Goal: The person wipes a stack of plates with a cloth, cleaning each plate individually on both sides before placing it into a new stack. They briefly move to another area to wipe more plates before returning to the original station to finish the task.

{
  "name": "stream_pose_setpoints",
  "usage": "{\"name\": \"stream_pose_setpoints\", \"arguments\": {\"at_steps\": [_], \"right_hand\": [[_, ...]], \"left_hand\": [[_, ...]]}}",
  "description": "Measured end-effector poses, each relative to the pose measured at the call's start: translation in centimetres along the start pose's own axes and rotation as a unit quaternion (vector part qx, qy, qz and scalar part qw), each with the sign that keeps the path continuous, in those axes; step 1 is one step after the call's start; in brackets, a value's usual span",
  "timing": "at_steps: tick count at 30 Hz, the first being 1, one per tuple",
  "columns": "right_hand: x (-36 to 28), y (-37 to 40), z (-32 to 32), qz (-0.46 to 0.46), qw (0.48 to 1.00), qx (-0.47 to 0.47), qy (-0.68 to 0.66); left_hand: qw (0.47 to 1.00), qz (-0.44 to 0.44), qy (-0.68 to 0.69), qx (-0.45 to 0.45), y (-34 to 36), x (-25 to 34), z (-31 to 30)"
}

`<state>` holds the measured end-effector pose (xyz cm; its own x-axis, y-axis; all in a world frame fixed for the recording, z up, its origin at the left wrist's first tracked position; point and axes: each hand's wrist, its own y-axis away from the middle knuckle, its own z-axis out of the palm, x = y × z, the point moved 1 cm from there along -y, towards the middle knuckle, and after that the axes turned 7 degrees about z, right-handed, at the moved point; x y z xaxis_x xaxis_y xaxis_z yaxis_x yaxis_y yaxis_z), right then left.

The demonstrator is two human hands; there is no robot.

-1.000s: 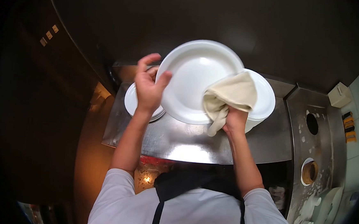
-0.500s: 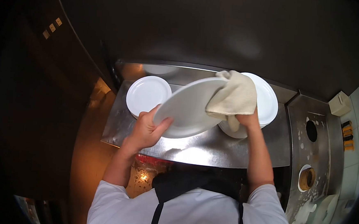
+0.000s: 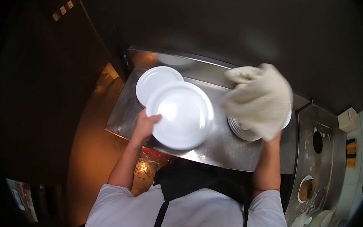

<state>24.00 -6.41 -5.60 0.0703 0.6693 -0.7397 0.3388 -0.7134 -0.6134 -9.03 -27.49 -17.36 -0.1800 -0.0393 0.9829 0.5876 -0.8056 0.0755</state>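
Observation:
Gripped at its left rim, a round white plate (image 3: 181, 115) is held above the counter by my left hand (image 3: 144, 126), thumb on its upper face. That plate partly covers another white plate (image 3: 155, 80) resting at the counter's left end. A cream cloth (image 3: 259, 99), blurred by motion, hangs from my right hand (image 3: 274, 138), whose fingers it mostly hides. Beneath the cloth stands a stack of white plates (image 3: 239, 129), with only its edges showing.
The plates rest on a stainless steel counter (image 3: 212, 153) with a raised back edge. To the right is a wet metal surface (image 3: 315, 175) with a dark round hole (image 3: 317, 142) and a brown ring-like object (image 3: 307, 190). A white box (image 3: 348, 119) sits by the tiled wall.
The cloth has come off the held plate and moved right with my right hand, over the stack. My left hand has turned the plate flatter, its glossy face now upward.

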Motion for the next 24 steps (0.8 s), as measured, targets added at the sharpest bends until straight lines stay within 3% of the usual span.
{"name": "stream_pose_setpoints", "arguments": {"at_steps": [2,4,6,9,12,14,15,17,19,20,21,23,24], "right_hand": [[3.1,3.0,-2.6,0.040,0.989,0.090,0.110],[3.0,3.4,-3.3,0.112,0.982,0.147,0.021],[5.4,3.9,-5.2,0.142,0.952,0.188,-0.197],[4.0,4.7,-5.7,0.147,0.966,0.212,0.005],[2.4,4.4,-5.7,0.142,0.950,0.246,-0.130],[2.6,4.1,-6.9,0.158,0.939,0.278,-0.127],[2.8,3.9,-7.8,0.165,0.933,0.295,-0.124],[4.7,3.3,-10.4,0.138,0.949,0.283,-0.008],[3.4,1.7,-12.1,0.102,0.947,0.234,0.195],[3.2,0.8,-12.1,0.072,0.946,0.211,0.234],[3.6,-0.1,-12.2,0.042,0.943,0.187,0.272],[6.8,-1.8,-12.0,0.168,0.936,0.059,0.303],[9.9,-1.8,-10.6,0.145,0.890,-0.025,0.433]], "left_hand": [[0.993,0.024,0.044,0.106,-1.3,-2.3,-3.0],[0.982,0.036,0.056,0.178,-2.4,-3.6,-4.6],[0.967,0.074,0.084,0.227,-3.1,-4.7,-5.1],[0.955,0.099,0.090,0.264,-4.3,-7.0,-5.9],[0.942,0.127,0.051,0.306,-5.3,-8.2,-5.0],[0.930,0.148,-0.001,0.337,-6.2,-8.5,-3.8],[0.920,0.109,-0.080,0.367,-6.6,-8.6,-3.4],[0.881,0.030,-0.233,0.410,-7.3,-8.0,-1.8],[0.857,0.016,-0.293,0.423,-8.7,-9.5,-2.1],[0.845,0.011,-0.323,0.426,-9.3,-9.1,-1.1],[0.847,0.068,-0.326,0.414,-9.3,-9.0,0.2],[0.840,0.181,-0.329,0.391,-5.9,-5.5,4.6],[0.900,0.243,-0.272,0.236,-4.7,-6.3,8.1]]}}
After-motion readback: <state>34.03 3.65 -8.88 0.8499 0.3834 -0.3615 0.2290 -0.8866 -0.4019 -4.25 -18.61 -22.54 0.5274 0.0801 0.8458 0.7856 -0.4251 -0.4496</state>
